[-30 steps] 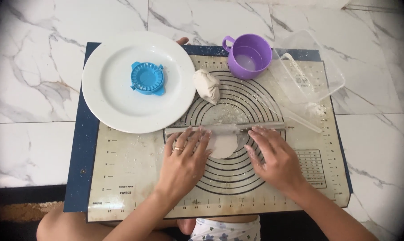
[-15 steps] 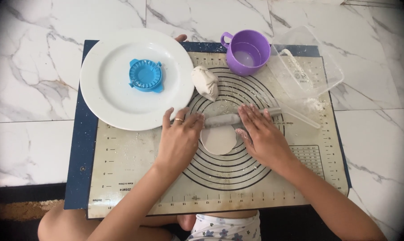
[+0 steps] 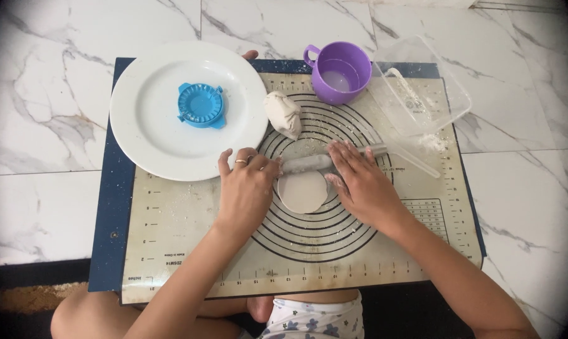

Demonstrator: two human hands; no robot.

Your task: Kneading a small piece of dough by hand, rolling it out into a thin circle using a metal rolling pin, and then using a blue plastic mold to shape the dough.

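White marble floor, beige silicone baking mat [image 3: 189, 251]. I see left hand [image 3: 246, 188] and right hand [image 3: 359, 185], fingers flat (nothing gripped), on the slim grey rolling pin [image 3: 309, 163], now moved to the far edge of the flat round dough disc [image 3: 302, 191]; disc looks wider.

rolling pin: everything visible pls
The rolling pin is a slim, pale grey rod, dusted with flour; material unclear. It lies nearly level across the mat, its right end slightly higher. The left hand presses on its left end and the right hand covers its right part, leaving the middle and right tip showing. It sits on the upper edge of the flat dough disc, below the dough lump.
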